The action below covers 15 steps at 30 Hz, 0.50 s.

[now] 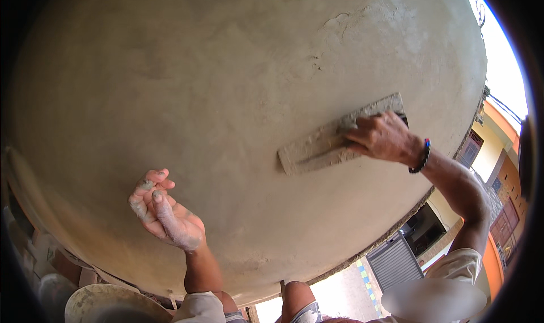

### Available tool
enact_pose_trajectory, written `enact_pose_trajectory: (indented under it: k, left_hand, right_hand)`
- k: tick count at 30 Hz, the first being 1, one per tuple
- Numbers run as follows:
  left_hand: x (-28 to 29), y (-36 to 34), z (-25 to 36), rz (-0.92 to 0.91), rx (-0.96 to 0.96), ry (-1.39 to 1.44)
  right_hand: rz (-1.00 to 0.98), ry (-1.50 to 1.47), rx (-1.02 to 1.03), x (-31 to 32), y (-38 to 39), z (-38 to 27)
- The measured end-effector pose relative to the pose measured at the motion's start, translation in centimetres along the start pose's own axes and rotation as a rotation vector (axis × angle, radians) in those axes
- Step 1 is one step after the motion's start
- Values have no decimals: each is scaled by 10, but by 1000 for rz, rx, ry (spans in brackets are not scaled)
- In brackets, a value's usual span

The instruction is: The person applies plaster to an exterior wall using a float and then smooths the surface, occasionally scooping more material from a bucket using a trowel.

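A broad wall of smooth grey-brown wet plaster (pixel 187 96) fills most of the head view. My right hand (pixel 385 137), a dark beaded bracelet at its wrist, grips a long rectangular plastering trowel (pixel 300 154). The trowel lies slantwise against the wall, its lower left end toward the middle, and plaster is smeared over its back. To the left, my left hand (pixel 170 215) is raised before the wall with its fingers loosely bent and apart. Plaster coats its fingertips and thumb, and nothing is held in it.
Rough raised marks (pixel 337 21) show high on the plaster. A round, plaster-stained container rim (pixel 102 292) is at the lower left. Past the wall's right edge are a grey ribbed gate (pixel 395 263) and an orange-trimmed house (pixel 498 130). My bare knee (pixel 299 300) shows below.
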<state>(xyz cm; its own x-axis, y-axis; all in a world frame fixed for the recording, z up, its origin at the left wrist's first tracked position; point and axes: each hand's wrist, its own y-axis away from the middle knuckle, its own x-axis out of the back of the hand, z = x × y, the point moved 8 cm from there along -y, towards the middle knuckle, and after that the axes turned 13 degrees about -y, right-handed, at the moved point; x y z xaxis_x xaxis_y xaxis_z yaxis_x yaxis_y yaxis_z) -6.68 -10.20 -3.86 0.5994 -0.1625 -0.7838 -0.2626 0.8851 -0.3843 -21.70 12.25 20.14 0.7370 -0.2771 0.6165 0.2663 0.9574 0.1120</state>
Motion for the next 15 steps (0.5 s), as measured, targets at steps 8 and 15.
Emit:
enact_pose_trajectory:
  k: [8,15]
  left_hand:
    - [-1,-4,6,39,10,-2]
    - [-9,-3,14,-27,-1,26]
  right_hand:
    - [742,-412,-735,125,115,202]
    - [847,-355,-322,123,12,180]
